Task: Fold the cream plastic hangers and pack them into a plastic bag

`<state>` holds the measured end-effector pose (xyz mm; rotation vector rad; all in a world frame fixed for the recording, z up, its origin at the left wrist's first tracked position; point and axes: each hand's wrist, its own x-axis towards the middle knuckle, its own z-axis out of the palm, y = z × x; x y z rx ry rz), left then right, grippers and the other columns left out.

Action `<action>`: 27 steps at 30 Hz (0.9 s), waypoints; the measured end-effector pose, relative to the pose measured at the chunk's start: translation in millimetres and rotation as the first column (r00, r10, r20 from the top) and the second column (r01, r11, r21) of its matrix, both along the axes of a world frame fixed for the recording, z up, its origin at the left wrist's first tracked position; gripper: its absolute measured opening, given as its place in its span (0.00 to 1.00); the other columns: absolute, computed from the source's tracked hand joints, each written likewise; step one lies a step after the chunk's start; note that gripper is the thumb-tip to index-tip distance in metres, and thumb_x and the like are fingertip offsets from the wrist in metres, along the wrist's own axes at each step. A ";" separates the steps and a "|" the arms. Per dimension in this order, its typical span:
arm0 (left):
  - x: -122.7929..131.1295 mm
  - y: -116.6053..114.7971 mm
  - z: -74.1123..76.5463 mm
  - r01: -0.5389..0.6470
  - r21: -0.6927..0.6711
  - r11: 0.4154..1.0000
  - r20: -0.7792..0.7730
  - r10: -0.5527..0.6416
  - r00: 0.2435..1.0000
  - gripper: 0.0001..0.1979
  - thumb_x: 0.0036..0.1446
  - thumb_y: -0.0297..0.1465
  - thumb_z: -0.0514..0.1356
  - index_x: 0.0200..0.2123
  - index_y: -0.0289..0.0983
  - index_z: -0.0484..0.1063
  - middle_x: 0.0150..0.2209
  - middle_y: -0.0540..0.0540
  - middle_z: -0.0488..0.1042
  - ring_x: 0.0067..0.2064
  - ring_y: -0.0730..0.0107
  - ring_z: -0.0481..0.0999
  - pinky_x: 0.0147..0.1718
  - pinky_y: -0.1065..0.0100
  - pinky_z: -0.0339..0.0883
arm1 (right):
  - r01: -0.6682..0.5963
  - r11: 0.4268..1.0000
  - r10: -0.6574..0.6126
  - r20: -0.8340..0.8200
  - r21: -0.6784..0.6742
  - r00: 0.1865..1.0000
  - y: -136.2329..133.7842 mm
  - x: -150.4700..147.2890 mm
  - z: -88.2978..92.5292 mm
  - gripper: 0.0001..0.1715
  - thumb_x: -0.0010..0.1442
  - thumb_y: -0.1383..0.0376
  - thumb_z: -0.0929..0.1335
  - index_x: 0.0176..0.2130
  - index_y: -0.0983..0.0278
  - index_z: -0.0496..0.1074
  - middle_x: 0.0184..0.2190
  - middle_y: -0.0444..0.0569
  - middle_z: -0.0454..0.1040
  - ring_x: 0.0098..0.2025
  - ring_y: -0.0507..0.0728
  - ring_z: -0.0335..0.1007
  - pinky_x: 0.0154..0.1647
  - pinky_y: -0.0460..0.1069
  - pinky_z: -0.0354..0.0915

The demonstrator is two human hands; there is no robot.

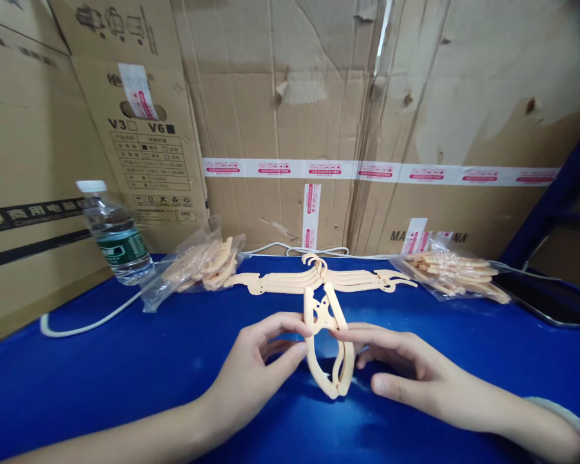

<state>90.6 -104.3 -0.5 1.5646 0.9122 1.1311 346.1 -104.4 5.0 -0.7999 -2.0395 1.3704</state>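
A folded cream-coloured plastic folding hanger [347, 364] stands tilted above the blue surface, its two arms swung together into a loop. My left hand [265, 361] pinches its left arm between thumb and fingers. On the other side, my right hand [410, 370] touches the hanger's right arm with its index finger, while the thumb is held apart and the fingers are spread. Just behind lies a stack of unfolded hangers [290, 281] of the same colour, spread out sideways with their hooks toward the back.
At the left stand a water bottle [120, 241] and a clear bag of hanger parts [207, 264]. Another bagged bundle [457, 270] lies at the right beside a dark flat device [551, 299]. A white cable [91, 325] crosses the blue tabletop [174, 361]. Cardboard [270, 116] walls the back.
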 end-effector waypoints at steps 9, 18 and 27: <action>-1.6 5.2 -5.5 0.103 -0.102 0.989 0.001 -0.104 0.995 0.14 0.55 0.27 0.63 0.46 0.38 0.74 0.48 0.44 0.78 0.51 0.62 0.77 0.50 0.65 0.71 | 0.011 0.999 -0.012 0.027 0.041 1.000 -0.4 2.2 -3.4 0.29 0.65 0.59 0.69 0.63 0.52 0.62 0.65 0.52 0.58 0.60 0.61 0.63 0.59 0.57 0.64; -0.2 6.3 -6.0 0.115 -0.167 0.979 0.043 -0.109 0.993 0.15 0.53 0.29 0.65 0.45 0.36 0.74 0.46 0.42 0.79 0.50 0.59 0.77 0.52 0.59 0.71 | 0.036 0.994 -0.042 0.058 0.101 0.997 -0.8 1.6 -0.5 0.25 0.65 0.59 0.67 0.59 0.58 0.63 0.59 0.55 0.64 0.57 0.62 0.66 0.58 0.58 0.65; -1.3 1.4 -9.0 0.204 -0.128 0.971 0.046 -0.200 0.979 0.19 0.55 0.27 0.63 0.51 0.39 0.73 0.52 0.43 0.76 0.55 0.58 0.75 0.56 0.57 0.68 | 0.014 0.964 -0.079 0.237 0.267 0.968 -5.2 5.5 0.8 0.29 0.64 0.58 0.67 0.62 0.57 0.60 0.62 0.55 0.62 0.63 0.65 0.58 0.64 0.61 0.57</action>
